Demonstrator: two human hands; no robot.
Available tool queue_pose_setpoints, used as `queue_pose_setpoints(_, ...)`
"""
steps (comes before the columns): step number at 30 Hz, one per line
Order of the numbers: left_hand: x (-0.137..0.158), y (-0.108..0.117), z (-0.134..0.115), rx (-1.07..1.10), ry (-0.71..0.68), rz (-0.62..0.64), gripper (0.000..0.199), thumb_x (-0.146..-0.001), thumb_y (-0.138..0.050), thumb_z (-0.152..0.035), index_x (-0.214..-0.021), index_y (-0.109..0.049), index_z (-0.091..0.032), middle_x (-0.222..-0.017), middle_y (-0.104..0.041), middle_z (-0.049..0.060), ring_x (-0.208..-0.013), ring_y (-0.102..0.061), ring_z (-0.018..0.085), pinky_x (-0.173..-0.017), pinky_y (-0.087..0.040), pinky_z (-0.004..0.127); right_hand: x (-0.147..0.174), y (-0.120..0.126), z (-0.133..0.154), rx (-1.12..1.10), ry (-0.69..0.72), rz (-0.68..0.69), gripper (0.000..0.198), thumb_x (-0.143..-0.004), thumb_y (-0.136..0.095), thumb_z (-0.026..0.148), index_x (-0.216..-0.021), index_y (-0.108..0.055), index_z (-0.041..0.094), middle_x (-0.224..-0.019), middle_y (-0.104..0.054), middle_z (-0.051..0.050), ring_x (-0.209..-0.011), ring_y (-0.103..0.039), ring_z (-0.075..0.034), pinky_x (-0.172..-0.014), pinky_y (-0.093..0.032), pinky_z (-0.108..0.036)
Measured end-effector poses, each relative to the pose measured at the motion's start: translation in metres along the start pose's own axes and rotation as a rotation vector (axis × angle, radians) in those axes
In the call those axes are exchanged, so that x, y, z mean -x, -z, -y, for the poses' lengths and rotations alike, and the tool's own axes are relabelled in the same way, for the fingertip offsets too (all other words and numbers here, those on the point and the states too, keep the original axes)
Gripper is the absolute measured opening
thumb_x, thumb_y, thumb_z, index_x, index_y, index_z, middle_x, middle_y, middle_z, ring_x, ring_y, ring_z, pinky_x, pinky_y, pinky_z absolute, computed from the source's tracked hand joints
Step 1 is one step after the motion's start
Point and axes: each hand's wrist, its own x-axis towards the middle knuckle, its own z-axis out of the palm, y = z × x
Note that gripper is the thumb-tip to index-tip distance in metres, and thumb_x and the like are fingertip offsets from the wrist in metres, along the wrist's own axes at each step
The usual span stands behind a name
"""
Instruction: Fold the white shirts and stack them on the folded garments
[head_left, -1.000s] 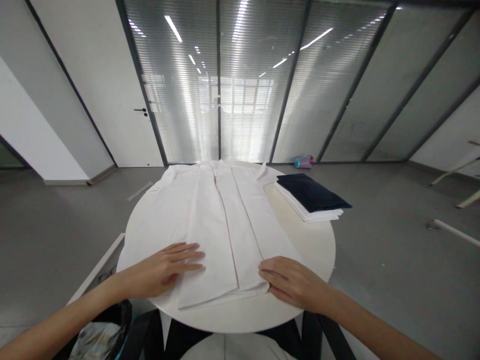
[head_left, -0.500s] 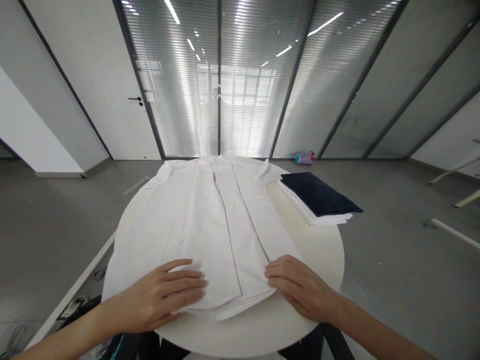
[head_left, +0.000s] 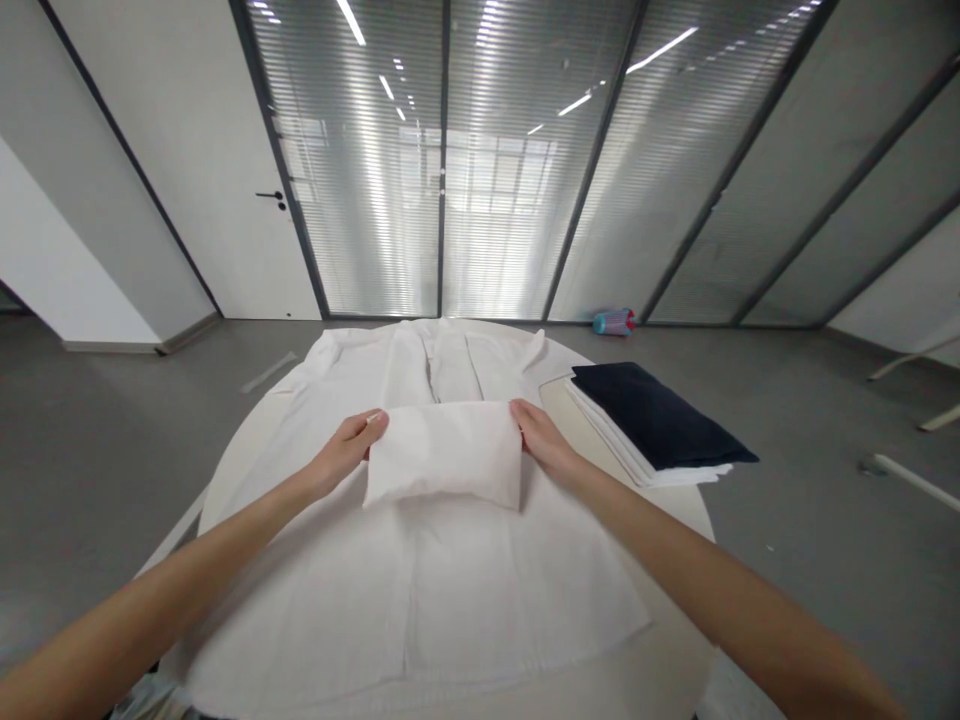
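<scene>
On the round white surface (head_left: 679, 665), in front of me:
shirt: white shirt (head_left: 420, 590) spread flat over most of the surface, collar end at the far edge, hem end near me; covers approx. the whole middle.
folded part: folded bundle (head_left: 444, 453) of the same white cloth lies across the shirt's middle, long side running left-right, sitting on top of the flat cloth.
L hand: my left hand (head_left: 347, 450) at the bundle's left end, fingers curled round the edge w/ the thumb on top; half closed, gripping the cloth there.
R hand: my right hand (head_left: 541, 440) at the bundle's right end, fingers bent in against the edge & touching it; looks like a light pinch, but how much cloth it has I can't tell, fingertips partly hidden.
arms: both forearms reach out over the near half of the shirt.
stack: to the right, just beside the shirt's edge, folded stack (head_left: 651, 440) w/ a dark navy piece on top & white pieces under; apart from my right hand.
floor: grey; small bottle (head_left: 613, 322) w/ red & teal ends lies on its side by the glass wall (head_left: 480, 170).
door: white door (head_left: 232, 180) w/ black handle, far left.
</scene>
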Motion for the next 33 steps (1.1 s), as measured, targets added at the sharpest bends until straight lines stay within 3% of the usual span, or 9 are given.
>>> queue_pose_setpoints(3, 0.042, 0.013, 0.007, -0.297, -0.290, -0.016, 0.054, -0.097, -0.041, -0.064, -0.072, -0.057, -0.019, -0.066, -0.062, 0.004, -0.062, -0.059, 0.016, -0.058, -0.049, 0.025, 0.044, 0.013, -0.015, 0.056, 0.258, 0.140, 0.056, -0.092, -0.038, 0.076, -0.088, -0.053, 0.022, -0.077, -0.057, -0.001, -0.069, -0.056, -0.016, -0.063, -0.049, -0.027)
queue_pose_setpoints(5, 0.076, 0.021, 0.010, -0.447, -0.558, 0.259, 0.044, -0.101, -0.040, -0.056, -0.094, -0.068, -0.023, -0.088, -0.074, 0.008, -0.084, -0.069, 0.022, -0.077, -0.056, 0.032, 0.083, 0.024, -0.018, 0.164, 0.501, 0.346, 0.062, -0.082, -0.051, 0.081, -0.096, -0.060, 0.022, -0.087, -0.065, -0.005, -0.078, -0.062, -0.018, -0.072, -0.053, -0.031)
queue_pose_setpoints(8, 0.114, 0.022, 0.011, -0.591, -0.845, 0.607, 0.031, -0.101, -0.048, -0.045, -0.124, -0.062, -0.031, -0.115, -0.075, 0.008, -0.107, -0.070, 0.023, -0.095, -0.056, 0.035, 0.129, 0.036, -0.017, 0.482, 0.776, 0.564, 0.062, -0.077, -0.076, 0.062, -0.121, -0.061, 0.021, -0.114, -0.068, -0.012, -0.108, -0.063, -0.025, -0.099, -0.048, -0.042)
queue_pose_setpoints(11, 0.125, 0.022, 0.010, -0.699, -0.946, 0.684, 0.053, -0.096, -0.056, -0.046, -0.145, -0.046, -0.029, -0.136, -0.064, 0.013, -0.129, -0.059, 0.027, -0.110, -0.048, 0.041, 0.145, 0.044, -0.018, 0.681, 0.903, 0.578, 0.061, -0.084, -0.073, 0.040, -0.137, -0.053, 0.018, -0.131, -0.063, -0.016, -0.125, -0.056, -0.028, -0.107, -0.044, -0.046)
queue_pose_setpoints(16, 0.109, 0.030, 0.013, -0.839, -0.840, 0.666, 0.067, -0.094, -0.049, -0.021, -0.158, -0.029, -0.026, -0.159, -0.039, 0.010, -0.147, -0.037, 0.027, -0.120, -0.034, 0.046, 0.128, 0.052, -0.030, 0.926, 1.044, 0.336, 0.048, -0.090, -0.052, 0.006, -0.135, -0.058, 0.021, -0.132, -0.064, -0.013, -0.126, -0.055, -0.024, -0.103, -0.047, -0.044)
queue_pose_setpoints(19, 0.096, 0.029, 0.013, -0.886, -0.748, 0.664, 0.076, -0.087, -0.048, -0.008, -0.158, -0.030, -0.027, -0.162, -0.034, 0.006, -0.149, -0.032, 0.025, -0.124, -0.027, 0.045, 0.111, 0.049, -0.029, 1.005, 1.140, 0.335, 0.040, -0.093, -0.054, 0.009, -0.131, -0.062, 0.019, -0.128, -0.067, -0.013, -0.121, -0.059, -0.023, -0.100, -0.049, -0.041)
queue_pose_setpoints(23, 0.083, 0.024, 0.007, -0.874, -0.685, 0.735, 0.084, -0.081, -0.049, -0.005, -0.159, -0.028, -0.029, -0.161, -0.036, 0.002, -0.150, -0.031, 0.024, -0.126, -0.020, 0.045, 0.094, 0.042, -0.023, 1.037, 1.178, 0.399, 0.035, -0.097, -0.053, 0.017, -0.131, -0.062, 0.017, -0.121, -0.071, -0.011, -0.119, -0.062, -0.023, -0.098, -0.050, -0.039)
queue_pose_setpoints(28, 0.078, 0.021, 0.010, -0.867, -0.675, 0.789, 0.078, -0.087, -0.056, -0.018, -0.159, -0.029, -0.031, -0.164, -0.028, 0.002, -0.151, -0.026, 0.030, -0.126, -0.018, 0.049, 0.088, 0.043, -0.025, 0.964, 1.212, 0.443, 0.039, -0.095, -0.054, 0.019, -0.133, -0.061, 0.015, -0.123, -0.071, -0.012, -0.123, -0.061, -0.022, -0.101, -0.049, -0.038)
queue_pose_setpoints(33, 0.084, 0.015, 0.022, -0.854, -0.656, 0.730, 0.073, -0.093, -0.051, -0.019, -0.159, -0.026, -0.034, -0.166, -0.022, 0.001, -0.153, -0.019, 0.031, -0.125, -0.017, 0.052, 0.095, 0.044, -0.028, 0.893, 1.165, 0.476, 0.040, -0.089, -0.058, 0.023, -0.128, -0.065, 0.017, -0.133, -0.066, -0.014, -0.133, -0.054, -0.026, -0.105, -0.047, -0.043)
